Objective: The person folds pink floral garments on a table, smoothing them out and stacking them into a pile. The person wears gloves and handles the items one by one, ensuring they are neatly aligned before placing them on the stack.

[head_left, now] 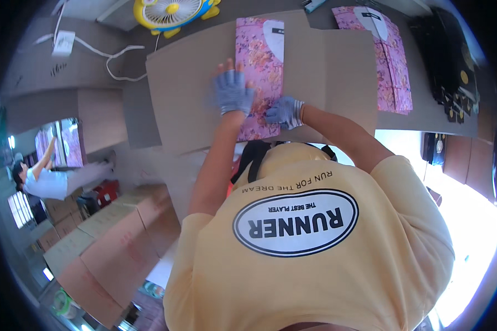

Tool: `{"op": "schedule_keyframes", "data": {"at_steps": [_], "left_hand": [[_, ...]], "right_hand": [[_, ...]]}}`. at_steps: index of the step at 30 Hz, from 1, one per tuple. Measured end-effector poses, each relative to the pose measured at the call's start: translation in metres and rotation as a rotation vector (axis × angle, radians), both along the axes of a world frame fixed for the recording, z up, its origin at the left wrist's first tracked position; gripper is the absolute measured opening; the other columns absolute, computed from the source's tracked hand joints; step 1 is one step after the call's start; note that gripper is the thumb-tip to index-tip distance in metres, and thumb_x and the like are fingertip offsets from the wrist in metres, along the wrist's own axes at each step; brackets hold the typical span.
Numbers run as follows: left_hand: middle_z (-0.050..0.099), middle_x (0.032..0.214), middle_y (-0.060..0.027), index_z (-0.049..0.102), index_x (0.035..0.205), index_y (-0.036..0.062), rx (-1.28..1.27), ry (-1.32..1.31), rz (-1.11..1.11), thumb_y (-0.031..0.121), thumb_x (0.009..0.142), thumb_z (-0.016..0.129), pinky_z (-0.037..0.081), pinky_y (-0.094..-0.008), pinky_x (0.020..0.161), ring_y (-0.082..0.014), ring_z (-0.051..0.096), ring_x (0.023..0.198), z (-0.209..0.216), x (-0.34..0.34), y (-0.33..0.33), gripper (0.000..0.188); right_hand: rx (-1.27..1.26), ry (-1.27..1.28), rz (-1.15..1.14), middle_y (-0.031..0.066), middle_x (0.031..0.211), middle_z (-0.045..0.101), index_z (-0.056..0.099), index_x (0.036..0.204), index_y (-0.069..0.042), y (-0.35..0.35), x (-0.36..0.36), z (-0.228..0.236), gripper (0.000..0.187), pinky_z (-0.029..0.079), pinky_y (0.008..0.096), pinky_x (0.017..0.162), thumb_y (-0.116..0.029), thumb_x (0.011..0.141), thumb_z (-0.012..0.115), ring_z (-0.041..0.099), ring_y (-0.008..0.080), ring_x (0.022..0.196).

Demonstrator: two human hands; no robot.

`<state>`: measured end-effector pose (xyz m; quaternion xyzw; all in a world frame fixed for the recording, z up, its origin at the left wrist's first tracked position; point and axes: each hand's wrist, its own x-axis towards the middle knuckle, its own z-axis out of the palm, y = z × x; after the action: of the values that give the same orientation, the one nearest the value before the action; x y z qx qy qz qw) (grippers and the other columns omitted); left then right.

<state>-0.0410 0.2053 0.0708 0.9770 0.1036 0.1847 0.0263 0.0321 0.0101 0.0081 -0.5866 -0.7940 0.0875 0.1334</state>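
Lying mostly toward 12 o'clock from the hands, the pink floral folded piece (258, 58) rests on a brown cardboard sheet (326, 71) over the table (433, 118), its long axis running from 12 to 6. From its middle, the left hand (234, 95) sits at about 8 o'clock, over the long edge, and the right hand (285, 112) at 5, nearer the bottom end. Gloved with bare fingertips and slightly blurred, the left is spread palm down with fingers extended, overlapping the piece without gripping it. The right touches the opposite edge, its fingers partly hidden; whether it pinches that edge, I cannot tell. More floral pieces (392, 69) lie between 2 and 3 o'clock.
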Motion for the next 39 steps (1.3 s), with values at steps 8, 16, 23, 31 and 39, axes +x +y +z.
{"op": "schedule_keyframes", "data": {"at_steps": [8,16,23,31,39], "left_hand": [[0.016,0.157,-0.0056,0.027,0.148,0.0236,0.059,0.258,-0.094,0.045,0.090,0.042,0.021,-0.0635,0.106,-0.0294,0.017,0.143,-0.071,0.040,-0.018,0.064],[0.018,0.157,-0.0029,0.025,0.148,0.0275,0.069,0.214,-0.070,0.047,0.091,0.039,0.023,-0.0637,0.104,-0.0284,0.023,0.141,-0.075,0.028,-0.013,0.062],[0.028,0.153,-0.0036,0.033,0.145,0.0302,0.133,0.190,-0.039,0.048,0.092,0.039,0.028,-0.0567,0.102,-0.0275,0.031,0.137,-0.066,0.036,-0.023,0.056],[0.037,0.147,-0.0051,0.041,0.139,0.0292,0.047,0.136,0.099,0.046,0.091,0.042,0.028,-0.0578,0.102,-0.0282,0.034,0.134,-0.073,0.023,-0.022,0.052],[0.044,0.138,-0.0102,0.047,0.133,0.0262,0.012,0.069,-0.005,0.044,0.088,0.047,0.027,-0.0652,0.097,-0.0317,0.038,0.130,-0.064,-0.015,-0.063,0.049]], "right_hand": [[0.076,-0.055,-0.069,0.0040,0.098,0.059,0.061,0.108,-0.020,-0.005,-0.007,0.004,0.040,0.049,0.0390,0.071,-0.025,0.068,0.060,0.061,0.0247,0.086],[0.098,0.095,-0.831,0.0086,0.094,0.058,0.060,0.098,-0.017,-0.091,-0.054,0.060,0.036,0.045,0.0456,0.078,-0.022,0.062,0.066,0.056,0.0314,0.093],[-0.168,0.013,-2.041,0.0199,0.115,0.055,0.039,0.136,-0.005,-0.202,0.002,0.110,0.074,0.046,0.0469,0.086,-0.036,0.075,0.068,0.058,0.0375,0.100],[0.117,1.204,-1.631,0.0113,0.098,0.067,0.059,0.122,-0.008,-0.227,0.072,0.080,0.052,0.047,0.0268,0.077,-0.036,0.079,0.069,0.062,0.0166,0.092],[0.189,-0.114,-1.111,0.0108,0.119,0.057,0.052,0.126,-0.007,-0.126,0.137,0.075,0.048,0.047,0.0425,0.085,-0.029,0.084,0.057,0.057,0.0257,0.104]]}}
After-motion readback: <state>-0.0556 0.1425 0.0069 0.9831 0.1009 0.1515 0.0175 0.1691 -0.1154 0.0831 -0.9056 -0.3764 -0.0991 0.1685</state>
